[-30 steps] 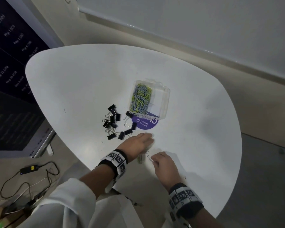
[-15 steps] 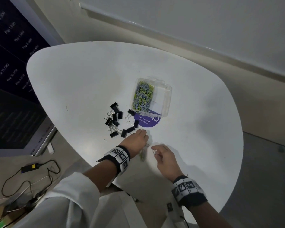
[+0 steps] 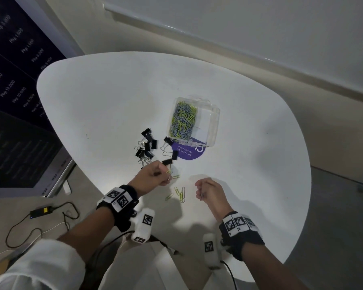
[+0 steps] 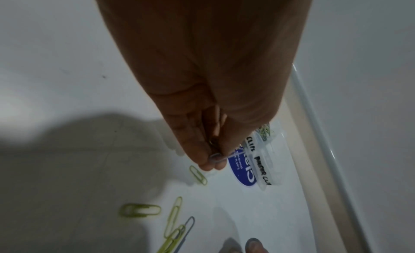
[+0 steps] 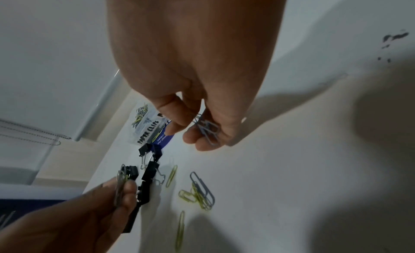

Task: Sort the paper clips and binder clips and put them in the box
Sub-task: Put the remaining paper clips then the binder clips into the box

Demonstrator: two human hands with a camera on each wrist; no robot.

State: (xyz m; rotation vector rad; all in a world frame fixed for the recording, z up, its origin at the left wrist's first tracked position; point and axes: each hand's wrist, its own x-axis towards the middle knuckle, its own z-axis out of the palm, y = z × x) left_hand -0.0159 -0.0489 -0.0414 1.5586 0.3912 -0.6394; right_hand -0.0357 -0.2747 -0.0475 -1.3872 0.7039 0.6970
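A clear plastic box (image 3: 210, 126) stands mid-table, with green and grey paper clips (image 3: 183, 122) filling its left compartment. Black binder clips (image 3: 147, 145) lie scattered just left of the box. My left hand (image 3: 166, 177) hovers near the closest binder clip and pinches a few paper clips (image 4: 215, 157). My right hand (image 3: 200, 193) is raised to the right of it, fingers curled round several grey paper clips (image 5: 206, 130). Between the hands, several loose green and grey paper clips (image 3: 180, 193) lie on the white table (image 3: 105, 105).
A round purple sticker (image 3: 189, 153) lies partly under the box's near edge. The table's curved front edge runs close below my wrists. On the floor at the left lie a power adapter (image 3: 40, 212) and its cable. A dark screen stands beyond the table's left side.
Both hands have come up off the table with paper clips in them. Where they rested, a small group of loose paper clips now shows between them.
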